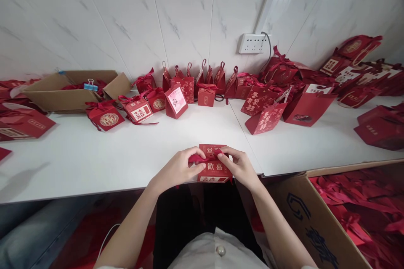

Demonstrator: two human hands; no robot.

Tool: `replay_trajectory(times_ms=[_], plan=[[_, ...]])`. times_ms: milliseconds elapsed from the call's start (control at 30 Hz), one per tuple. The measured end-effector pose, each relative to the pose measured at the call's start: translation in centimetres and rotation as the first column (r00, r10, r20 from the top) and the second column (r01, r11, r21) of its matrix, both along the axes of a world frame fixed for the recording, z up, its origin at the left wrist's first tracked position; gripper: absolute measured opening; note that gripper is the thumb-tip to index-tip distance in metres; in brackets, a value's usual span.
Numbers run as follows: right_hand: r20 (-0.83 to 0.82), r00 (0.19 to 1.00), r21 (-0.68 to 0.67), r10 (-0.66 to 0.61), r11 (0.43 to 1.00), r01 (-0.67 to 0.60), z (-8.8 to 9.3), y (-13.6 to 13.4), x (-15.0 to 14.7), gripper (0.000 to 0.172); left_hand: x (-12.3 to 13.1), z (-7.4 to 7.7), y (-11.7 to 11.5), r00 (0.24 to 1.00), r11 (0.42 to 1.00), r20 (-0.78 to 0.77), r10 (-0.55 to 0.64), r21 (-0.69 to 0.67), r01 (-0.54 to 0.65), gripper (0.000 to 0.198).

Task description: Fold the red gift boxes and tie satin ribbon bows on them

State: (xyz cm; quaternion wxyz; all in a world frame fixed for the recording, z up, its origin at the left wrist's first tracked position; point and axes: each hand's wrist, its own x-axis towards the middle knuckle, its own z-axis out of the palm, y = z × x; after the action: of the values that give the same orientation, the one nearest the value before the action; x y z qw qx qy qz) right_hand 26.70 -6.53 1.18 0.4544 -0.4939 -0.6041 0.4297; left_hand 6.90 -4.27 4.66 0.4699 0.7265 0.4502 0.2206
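Note:
Right at the table's front edge sits a small red gift box [215, 168] with pale lettering and a cream patterned panel on its near side. A red ribbon [196, 158] runs across its top. On the left, the thumb and fingers of my left hand [187, 164] are closed on the ribbon. My right hand [236, 163] pinches the ribbon from the other side, just above the box top. Both hands rest close against the box, and part of its top is hidden behind my fingers.
Finished-looking red boxes [109, 116] and bags line the white table [126, 159] along the tiled wall. An open cardboard box [63, 96] stands back left. At lower right, a carton [303, 210] holds many red ribbons. A power strip [253, 44] hangs on the wall.

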Motion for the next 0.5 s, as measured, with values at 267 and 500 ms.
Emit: replay_trajectory(times_ms=[267,500], plan=[[-0.009,1.000,0.052,-0.012,0.999,0.012,0.0,-0.2,-0.2,0.024,0.0,0.9,1.1,0.974,0.972,-0.226,-0.028,0.223,0.079,0.010],[0.032,0.997,0.125,-0.073,0.990,0.069,-0.7,-0.3,-0.9,0.018,0.1,1.0,1.1,0.971,0.923,-0.232,-0.058,0.358,0.141,0.014]])
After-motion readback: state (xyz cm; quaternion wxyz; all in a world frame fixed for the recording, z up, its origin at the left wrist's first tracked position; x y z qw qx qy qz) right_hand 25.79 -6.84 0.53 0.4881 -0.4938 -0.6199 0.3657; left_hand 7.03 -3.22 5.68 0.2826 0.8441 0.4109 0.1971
